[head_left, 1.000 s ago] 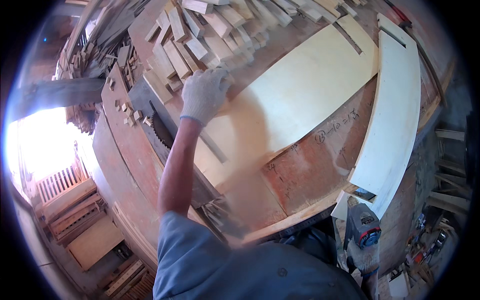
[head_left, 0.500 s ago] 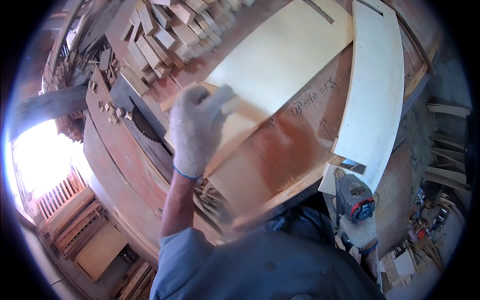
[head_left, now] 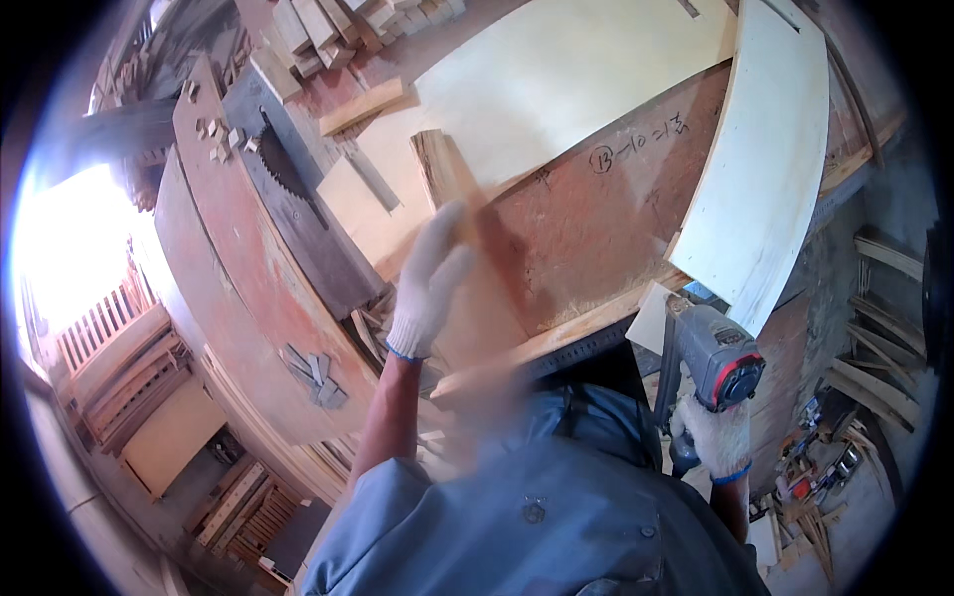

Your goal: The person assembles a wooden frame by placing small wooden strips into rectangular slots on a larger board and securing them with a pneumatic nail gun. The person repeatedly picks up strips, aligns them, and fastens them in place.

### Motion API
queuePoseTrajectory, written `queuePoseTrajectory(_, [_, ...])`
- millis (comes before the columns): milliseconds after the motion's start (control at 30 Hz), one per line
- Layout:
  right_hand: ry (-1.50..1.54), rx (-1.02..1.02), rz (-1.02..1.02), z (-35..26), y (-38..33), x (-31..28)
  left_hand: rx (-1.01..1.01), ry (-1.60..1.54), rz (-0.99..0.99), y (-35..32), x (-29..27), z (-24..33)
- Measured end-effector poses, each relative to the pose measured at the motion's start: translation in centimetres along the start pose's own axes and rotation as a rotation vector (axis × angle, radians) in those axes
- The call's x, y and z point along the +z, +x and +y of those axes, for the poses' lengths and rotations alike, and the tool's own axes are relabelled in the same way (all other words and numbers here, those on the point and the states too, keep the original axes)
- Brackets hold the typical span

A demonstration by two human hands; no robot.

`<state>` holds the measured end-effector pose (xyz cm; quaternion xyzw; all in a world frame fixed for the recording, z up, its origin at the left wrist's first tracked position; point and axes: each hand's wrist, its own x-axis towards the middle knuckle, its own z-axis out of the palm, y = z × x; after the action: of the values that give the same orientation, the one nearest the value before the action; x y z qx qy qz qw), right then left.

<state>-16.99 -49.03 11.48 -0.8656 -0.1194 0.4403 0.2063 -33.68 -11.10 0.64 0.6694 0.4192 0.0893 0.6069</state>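
My left hand [head_left: 431,283], in a white knitted glove, is closed around a pale wooden block [head_left: 435,164] over the near left part of the bench. Motion blurs the block's near part. A cream curved panel [head_left: 576,89] with slots lies flat just beyond it. At the right, my gloved right hand [head_left: 717,437] grips a grey and black nail gun [head_left: 723,360] with a red ring on its end. The tool's nose is beside the near end of a white curved panel [head_left: 760,169], close to a small pale board [head_left: 651,318].
A toothed saw blade [head_left: 283,174] stands out of a grey plate on the left, near small offcuts [head_left: 221,139]. Wooden pieces are heaped [head_left: 318,30] at the back. One loose strip [head_left: 365,106] lies near the cream panel. Wood scraps [head_left: 810,517] lie on the floor at right.
My left hand has come back toward my body from over the cream panel, and the block it grips now shows. My right hand keeps the nail gun by the white panel. The view has shifted.
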Motion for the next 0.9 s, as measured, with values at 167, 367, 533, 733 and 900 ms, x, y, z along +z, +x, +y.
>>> queuePoseTrajectory(167, [0.087, 0.08, -0.086, -0.4, 1.1, -1.7, 0.15, 0.414, 0.217, -1.4, -0.4, -2.2])
queuePoseTrajectory(367, [0.452, 0.209, -0.093, -3.7, 1.2, -3.3, -0.161, 0.107, 0.14, -4.2, 2.2, 3.1])
queuePoseTrajectory(533, [0.356, 0.129, -0.043, -2.4, 0.0, -4.0, -0.21, -0.04, -0.022, -4.3, 3.3, 1.7])
queuePoseTrajectory(733, [0.497, 0.217, 0.297, 3.0, -4.0, -4.9, -0.356, -0.21, -0.056, -4.8, 5.2, 0.8])
queuePoseTrajectory(900, [0.52, 0.316, 0.438, 7.6, -4.5, -5.1, -0.314, -0.283, -0.203, -3.6, 6.0, -1.1])
